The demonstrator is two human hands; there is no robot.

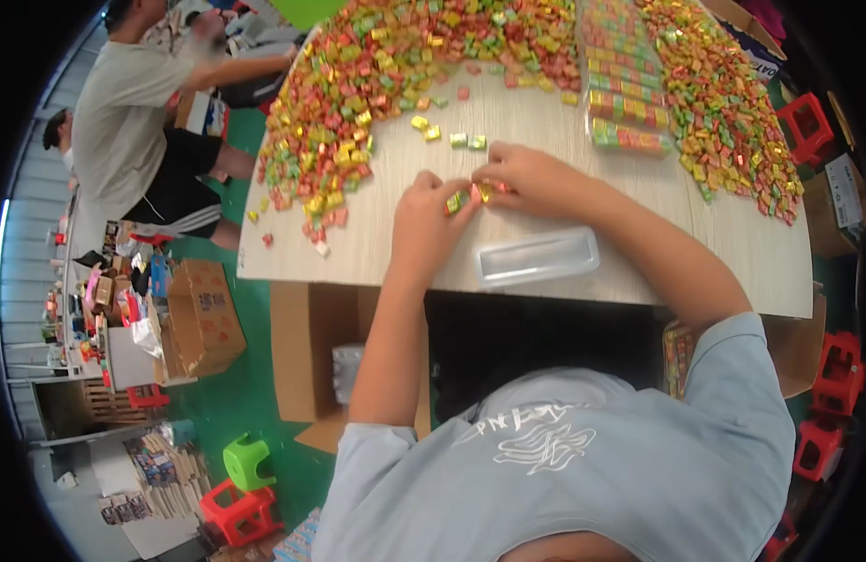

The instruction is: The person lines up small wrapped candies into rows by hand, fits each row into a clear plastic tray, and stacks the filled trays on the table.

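My left hand (425, 223) is closed on small foil-wrapped candies (454, 202), a green and yellow one showing at the fingertips. Right beside it, my right hand (538, 184) pinches more wrapped candies, red and yellow, and the fingertips of both hands nearly meet. Exactly how many pieces each hand has is hidden by the fingers. Just below my hands lies a clear plastic tray (538, 258) close to the table's front edge. Beyond my fingers, a few loose yellow and green candies (467, 140) sit on the pale wooden tabletop (395, 140).
Large heaps of wrapped candies (339, 103) spread over the back and left, with another heap (732, 112) at right. Between them are filled clear packs (625, 98). A co-worker (133, 112) stands at left. Cardboard boxes (208, 318) and stools (248, 462) stand on the floor.
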